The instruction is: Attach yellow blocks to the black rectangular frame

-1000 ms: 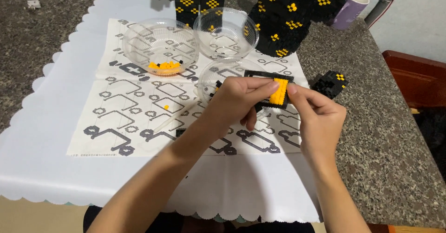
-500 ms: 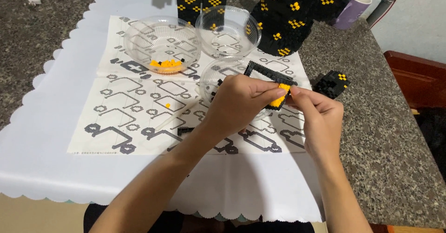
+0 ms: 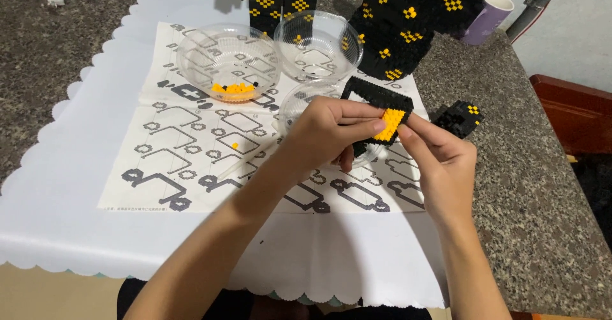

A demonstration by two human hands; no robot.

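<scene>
Speckled granite counter [image 3: 529, 186] carries a white scalloped cloth [image 3: 76, 186] and a printed instruction sheet [image 3: 191, 160]. Above the sheet, the left hand [image 3: 331, 132] and right hand [image 3: 443, 157] both pinch a black-and-yellow brick panel [image 3: 381, 106], fingers closed on it from either side. A clear bowl [image 3: 228, 62] with yellow bricks sits beyond; a black brick model [image 3: 408, 23] stands behind.

bowls [image 3: 229, 65] on instruction sheet [image 3: 191, 160], perhaps three; block model [image 3: 408, 20] behind
</scene>
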